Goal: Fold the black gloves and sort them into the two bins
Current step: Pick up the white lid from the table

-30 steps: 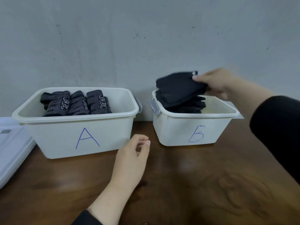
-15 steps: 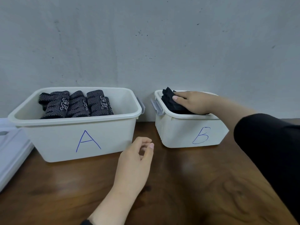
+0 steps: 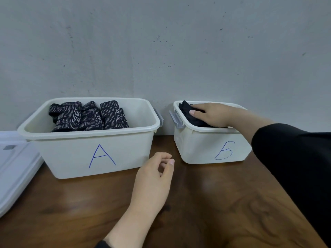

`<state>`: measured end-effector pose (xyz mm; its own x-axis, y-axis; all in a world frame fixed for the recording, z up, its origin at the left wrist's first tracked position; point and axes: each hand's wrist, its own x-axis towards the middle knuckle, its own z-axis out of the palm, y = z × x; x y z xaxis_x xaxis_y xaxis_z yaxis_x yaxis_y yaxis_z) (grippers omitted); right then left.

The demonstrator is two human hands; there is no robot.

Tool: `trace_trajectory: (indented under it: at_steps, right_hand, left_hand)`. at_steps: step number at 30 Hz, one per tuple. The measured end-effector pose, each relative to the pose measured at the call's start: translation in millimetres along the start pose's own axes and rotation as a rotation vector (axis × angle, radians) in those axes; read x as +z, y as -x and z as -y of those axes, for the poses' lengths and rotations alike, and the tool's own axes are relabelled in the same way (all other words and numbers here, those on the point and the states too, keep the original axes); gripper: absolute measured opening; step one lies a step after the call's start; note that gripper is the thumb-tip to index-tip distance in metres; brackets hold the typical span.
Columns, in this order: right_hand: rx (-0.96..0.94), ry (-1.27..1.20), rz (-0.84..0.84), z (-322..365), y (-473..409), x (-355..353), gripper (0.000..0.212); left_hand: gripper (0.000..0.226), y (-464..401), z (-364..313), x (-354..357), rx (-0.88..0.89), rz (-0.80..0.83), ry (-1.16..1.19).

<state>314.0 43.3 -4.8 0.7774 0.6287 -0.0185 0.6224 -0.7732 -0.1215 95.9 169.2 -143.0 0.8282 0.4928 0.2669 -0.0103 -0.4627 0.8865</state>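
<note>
Two white bins stand against the wall on a wooden table. Bin A (image 3: pixel 80 158) on the left holds several folded black gloves with white dots (image 3: pixel 89 117), lined up along its left half. The smaller bin B (image 3: pixel 202 149) on the right holds plain black folded gloves (image 3: pixel 187 113). My right hand (image 3: pixel 215 114) lies flat on top of these gloves inside bin B, pressing them down and hiding most of the pile. My left hand (image 3: pixel 152 179) hovers over the table in front of the gap between the bins, fingers loosely curled, holding nothing.
White plastic lids (image 3: pixel 16 169) lie stacked at the left edge of the table, next to bin A. The brown tabletop (image 3: pixel 215 203) stretches in front of both bins. A grey wall stands right behind the bins.
My right hand brought the folded black gloves down from above bin B into it and now presses on them. The left hand has barely moved.
</note>
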Motion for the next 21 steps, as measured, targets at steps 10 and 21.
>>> trace_trajectory:
  at_steps: [10, 21]
  right_hand:
    - [-0.155, -0.124, -0.663, 14, 52, -31, 0.04]
    - [-0.351, -0.711, -0.661, 163, 158, 89, 0.029]
  left_hand:
    - [0.013, -1, -9, 6, 0.105, -0.043, 0.001]
    - [0.028, 42, 18, -92, 0.448, -0.474, -0.268]
